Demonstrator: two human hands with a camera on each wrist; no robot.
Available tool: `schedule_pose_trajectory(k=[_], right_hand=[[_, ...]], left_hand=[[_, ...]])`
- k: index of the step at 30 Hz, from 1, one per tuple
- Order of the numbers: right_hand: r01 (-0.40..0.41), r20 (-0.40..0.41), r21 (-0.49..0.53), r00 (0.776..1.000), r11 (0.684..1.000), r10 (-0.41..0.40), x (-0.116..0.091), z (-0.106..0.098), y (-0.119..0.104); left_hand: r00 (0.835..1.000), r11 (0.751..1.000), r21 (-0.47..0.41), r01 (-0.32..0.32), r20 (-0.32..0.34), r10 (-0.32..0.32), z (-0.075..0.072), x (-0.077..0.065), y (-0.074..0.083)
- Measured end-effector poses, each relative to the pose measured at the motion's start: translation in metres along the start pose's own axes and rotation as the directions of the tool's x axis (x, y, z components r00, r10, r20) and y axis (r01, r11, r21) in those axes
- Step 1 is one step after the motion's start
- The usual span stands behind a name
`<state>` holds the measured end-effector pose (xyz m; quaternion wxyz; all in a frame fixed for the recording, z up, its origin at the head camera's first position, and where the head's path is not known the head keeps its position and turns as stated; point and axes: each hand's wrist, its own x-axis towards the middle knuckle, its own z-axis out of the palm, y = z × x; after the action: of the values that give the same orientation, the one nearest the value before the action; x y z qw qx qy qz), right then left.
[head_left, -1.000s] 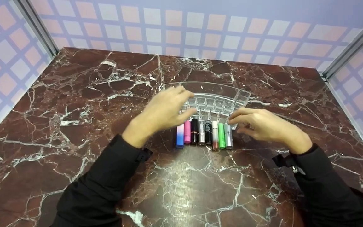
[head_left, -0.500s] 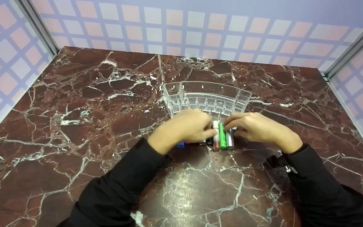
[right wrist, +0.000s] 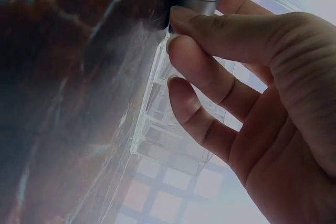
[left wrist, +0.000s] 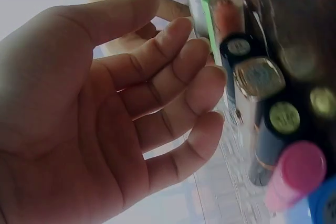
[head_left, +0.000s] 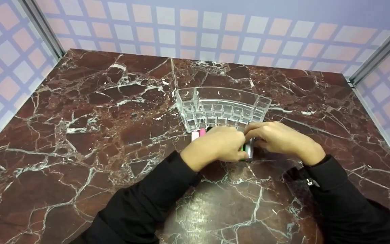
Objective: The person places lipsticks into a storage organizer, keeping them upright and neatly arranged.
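A row of lipstick tubes lies in front of a clear acrylic organizer (head_left: 227, 92). My left hand (head_left: 218, 144) covers most of the row, its thumb near the silver lipstick tube (head_left: 250, 150) at the right end. In the left wrist view its fingers are loosely bent around nothing, beside a pink lipstick (left wrist: 299, 174), a blue tube (left wrist: 324, 203), black ones and a green tube (left wrist: 208, 22). My right hand (head_left: 278, 137) pinches the silver tube, with the thumb on one side and the index finger partly hidden behind, as the right wrist view shows.
The organizer has several small compartments in curved rows, just beyond the lipsticks. Dark red marble-patterned tabletop (head_left: 113, 132) surrounds them. A checked panel (head_left: 201, 30) stands along the back, with more panels at both sides.
My left hand has come from the organizer's left side, moving right and toward me, over the row. My right hand has shifted slightly, staying at the silver tube, which sits a little farther right.
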<state>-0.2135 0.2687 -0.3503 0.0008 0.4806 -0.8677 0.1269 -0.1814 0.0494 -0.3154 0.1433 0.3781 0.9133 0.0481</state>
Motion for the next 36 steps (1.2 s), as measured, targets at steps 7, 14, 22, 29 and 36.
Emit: schedule_pose_trajectory(k=[7,14,22,29,36], right_hand=[[-0.033,0.031,-0.027,0.999,0.999,0.034,0.000,0.001,-0.001],[-0.080,0.073,-0.020,0.994,0.997,0.081,0.001,-0.002,-0.003],[-0.083,0.094,-0.004,0.992,0.997,0.083,0.001,-0.001,-0.002],[-0.058,0.098,0.023,0.994,0.998,0.055,-0.002,-0.006,-0.001],[-0.029,0.026,0.049,0.999,0.998,0.027,-0.007,-0.015,-0.001]], left_hand=[[1.000,0.999,0.038,0.011,0.015,-0.012,0.004,0.005,0.009],[0.999,0.999,0.039,0.031,0.011,-0.031,0.005,0.008,0.012],[0.999,0.999,0.034,0.033,0.003,-0.033,0.008,0.011,0.014],[0.999,0.999,0.021,0.035,-0.011,-0.035,0.008,0.015,0.014],[0.997,0.998,-0.023,0.066,-0.030,-0.067,0.009,0.015,0.011]])
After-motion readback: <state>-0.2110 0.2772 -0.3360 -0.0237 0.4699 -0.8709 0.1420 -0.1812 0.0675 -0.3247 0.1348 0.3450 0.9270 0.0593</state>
